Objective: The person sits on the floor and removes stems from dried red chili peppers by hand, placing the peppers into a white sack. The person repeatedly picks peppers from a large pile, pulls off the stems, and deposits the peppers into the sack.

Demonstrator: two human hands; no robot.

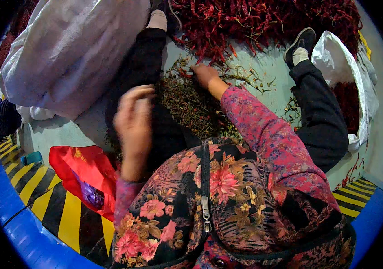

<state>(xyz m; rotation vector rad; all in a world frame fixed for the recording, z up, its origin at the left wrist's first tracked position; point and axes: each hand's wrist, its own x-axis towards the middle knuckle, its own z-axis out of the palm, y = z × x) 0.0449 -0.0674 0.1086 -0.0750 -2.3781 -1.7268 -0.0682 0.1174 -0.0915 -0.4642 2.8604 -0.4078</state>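
Observation:
Between my legs lies a heap of dried chili stems and bits [186, 102], dark green and brown. At its far edge is my right hand [206, 75], fingers curled down beside a few red pods; whether they grip one is hidden. My left hand [134, 117] hovers over my left thigh, blurred by motion, fingers apart with nothing visible in them. Beyond the stems rises a large pile of dried red chilies [245, 23].
At left bulges a big white woven sack [77, 57]. An open white sack [359, 97] at right holds dark red contents. A red bag [83, 171] lies by my left side, near yellow-and-black floor stripes [61, 215] and a blue border [33, 232]. Loose stems [290, 109] lie near my right leg.

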